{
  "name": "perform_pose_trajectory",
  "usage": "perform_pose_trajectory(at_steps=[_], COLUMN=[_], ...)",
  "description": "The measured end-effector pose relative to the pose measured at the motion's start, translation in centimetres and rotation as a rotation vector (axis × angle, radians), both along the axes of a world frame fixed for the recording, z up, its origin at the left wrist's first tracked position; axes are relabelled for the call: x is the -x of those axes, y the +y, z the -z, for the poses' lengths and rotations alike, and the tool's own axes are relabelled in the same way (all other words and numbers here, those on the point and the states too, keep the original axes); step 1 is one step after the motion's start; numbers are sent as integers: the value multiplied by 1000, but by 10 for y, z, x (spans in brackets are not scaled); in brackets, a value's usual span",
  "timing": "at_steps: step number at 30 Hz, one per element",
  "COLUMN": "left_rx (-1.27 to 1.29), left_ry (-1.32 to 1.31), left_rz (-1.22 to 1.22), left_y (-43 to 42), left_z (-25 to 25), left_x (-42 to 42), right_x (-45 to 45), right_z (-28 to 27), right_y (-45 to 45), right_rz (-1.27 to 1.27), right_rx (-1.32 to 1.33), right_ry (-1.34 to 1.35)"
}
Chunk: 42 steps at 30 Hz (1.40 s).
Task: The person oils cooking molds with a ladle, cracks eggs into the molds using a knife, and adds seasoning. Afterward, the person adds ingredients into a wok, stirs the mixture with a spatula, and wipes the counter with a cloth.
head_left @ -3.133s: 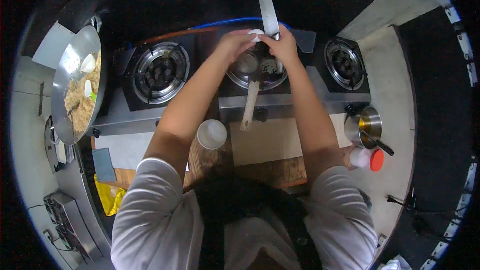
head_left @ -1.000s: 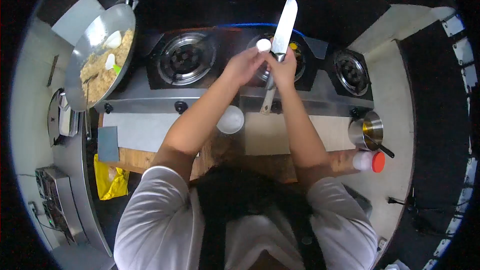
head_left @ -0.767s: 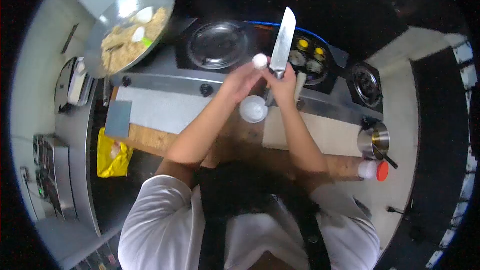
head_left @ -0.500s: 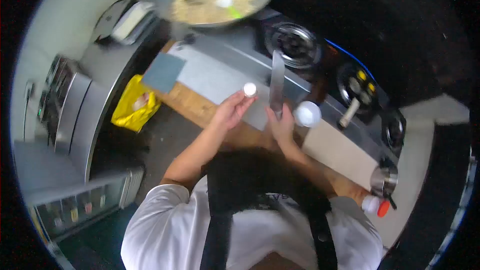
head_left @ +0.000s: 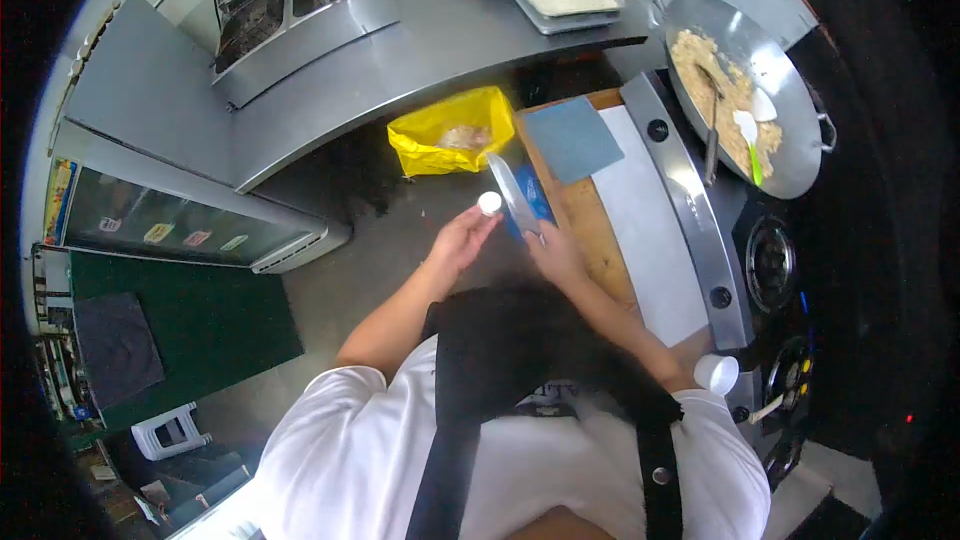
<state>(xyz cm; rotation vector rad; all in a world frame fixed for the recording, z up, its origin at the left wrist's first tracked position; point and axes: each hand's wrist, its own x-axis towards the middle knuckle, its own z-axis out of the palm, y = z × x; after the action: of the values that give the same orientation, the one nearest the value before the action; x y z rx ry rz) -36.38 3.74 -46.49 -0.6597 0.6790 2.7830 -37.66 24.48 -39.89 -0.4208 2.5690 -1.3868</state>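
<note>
My left hand (head_left: 463, 238) is closed round a small white round thing, perhaps an eggshell (head_left: 489, 203), held up at its fingertips. Just to the right, my right hand (head_left: 554, 249) grips the handle of a wide-bladed knife (head_left: 512, 196), its blade pointing up and left. Beyond the knife lies a yellow plastic bag (head_left: 420, 145) with something pale inside. A blue bag (head_left: 533, 194) shows partly behind the blade. The white bowl (head_left: 716, 374) is at the right, beside my right upper arm.
At upper right a large wok (head_left: 798, 130) holds pale crumbly food and utensils. The stove edge (head_left: 700, 240) runs along a wooden table (head_left: 590, 230) with white paper. A steel counter (head_left: 420, 45) crosses the top; a white stool (head_left: 170, 432) stands lower left.
The view has swung left, from the burners to the counter and the yellow bag. My hands have drawn apart and away from the pan, still holding the knife and the white thing.
</note>
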Motion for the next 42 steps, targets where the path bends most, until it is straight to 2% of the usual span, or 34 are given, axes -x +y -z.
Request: perform_pose_trajectory(at_steps=[1,4,7,9,10,12,14,15,16,18,22,25,26,28,29,31,34,35,40,42], left_rx=[25,59,-8,6,42,44,15,51,53,130,42,101,151,135,150,196,229,236,221,117], left_ry=[-50,-144,-206,-214,-105,-144,-360,-334,-334,-142,-369,-357,-367,-332,-316,-256,-133,-104,19,26], left_rz=[-39,-76,-76,-124,-171,-112,-86,-86,-77,143,156,257,310,482,588,825,1130,1228,1631,1851], left_y=[-12,-39,-62,-68,-72,-88,-97,-94,-91,-84,-50,-19,-5,22,40,78,162,188,294,320], left_z=[3,16,48,40,44,52,53,56,58,67,63,20,13,13,10,-1,-25,-31,-63,-66], left_x=[5,27,73,115,137,181,205,211,212,203,159,129,124,119,114,106,77,61,-76,-157], right_x=[6,20,37,51,59,78,91,98,102,102,80,48,36,10,-7,-50,-126,-156,-326,-403], right_z=[-13,-11,22,2,-7,-12,-8,0,5,16,8,14,11,5,-1,-19,-56,-51,-73,-79], right_y=[-11,-29,-35,-43,-49,-62,-72,-76,-77,-72,-46,-15,-1,25,40,64,98,100,85,64], right_rz=[-24,-3,8,25,25,38,48,57,67,89,138,202,291,251,366,424,692,810,1294,1466], right_rx=[-100,-22,-50,-77,-95,-108,-115,-67,-18,-4,0,8,-9,24,9,6,-98,-98,-65,-61], right_ry=[0,-79,-13,-32,-43,-53,-57,-33,-11,-18,-86,-85,-76,-6,1,27,-43,3,131,121])
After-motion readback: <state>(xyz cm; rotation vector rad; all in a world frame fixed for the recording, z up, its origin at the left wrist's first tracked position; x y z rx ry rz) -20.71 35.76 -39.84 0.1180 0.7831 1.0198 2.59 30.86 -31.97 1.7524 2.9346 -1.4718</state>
